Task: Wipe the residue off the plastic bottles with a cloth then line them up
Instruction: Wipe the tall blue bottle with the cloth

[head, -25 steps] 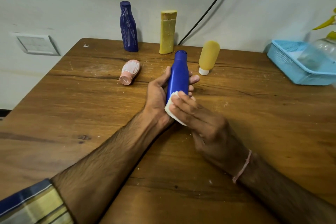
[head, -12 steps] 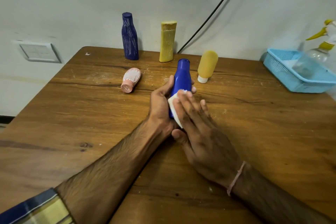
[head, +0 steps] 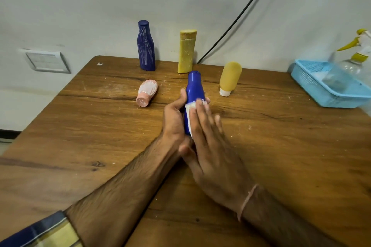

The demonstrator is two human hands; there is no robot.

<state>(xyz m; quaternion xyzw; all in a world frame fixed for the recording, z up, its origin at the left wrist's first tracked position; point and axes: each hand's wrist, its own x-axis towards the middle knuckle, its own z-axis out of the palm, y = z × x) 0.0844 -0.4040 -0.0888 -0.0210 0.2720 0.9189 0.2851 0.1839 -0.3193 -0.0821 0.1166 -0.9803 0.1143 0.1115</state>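
Observation:
My left hand (head: 174, 120) grips a bright blue bottle (head: 194, 88) from its left side, holding it tilted over the wooden table (head: 80, 136). My right hand (head: 210, 146) lies flat with straight fingers on the bottle's lower body, pressing a white cloth (head: 189, 107) against it. Only the cloth's upper and left edges show. At the back stand a dark blue bottle (head: 146, 46) streaked with white residue and a tall yellow bottle (head: 186, 51). A pink bottle (head: 147, 92) with white streaks lies on its side. A yellow tube (head: 229, 78) stands on its white cap.
A light blue plastic basket (head: 313, 84) sits at the table's right edge with a clear spray bottle (head: 347, 66) lying in it. A black cable (head: 236, 20) runs down the wall behind the bottles. A wall switch plate (head: 47, 61) is at the left.
My right hand has slid the cloth up the blue bottle and its fingers have flattened out. The bottle now stands steeper in my left hand.

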